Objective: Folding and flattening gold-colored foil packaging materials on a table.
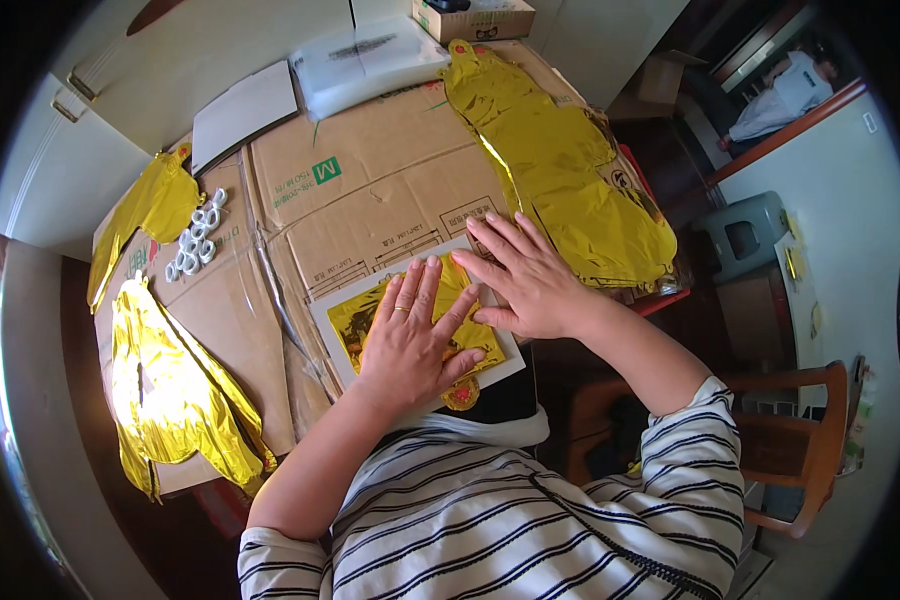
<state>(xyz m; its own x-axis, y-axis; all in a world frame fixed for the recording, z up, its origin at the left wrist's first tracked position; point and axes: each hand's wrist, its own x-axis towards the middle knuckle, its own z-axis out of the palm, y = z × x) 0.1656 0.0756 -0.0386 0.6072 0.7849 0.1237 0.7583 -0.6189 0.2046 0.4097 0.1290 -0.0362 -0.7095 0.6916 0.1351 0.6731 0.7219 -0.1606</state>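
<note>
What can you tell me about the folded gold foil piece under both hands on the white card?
The folded gold foil piece is shiny, crinkled metallic film, folded flat into a rough rectangle. It lies on a white card atop flattened cardboard, with a white margin showing at its left. A rounded gold tab pokes out past the card's near edge. The left hand presses flat on its middle; the right hand covers its right end, fingers spread. Much of it is hidden.
</note>
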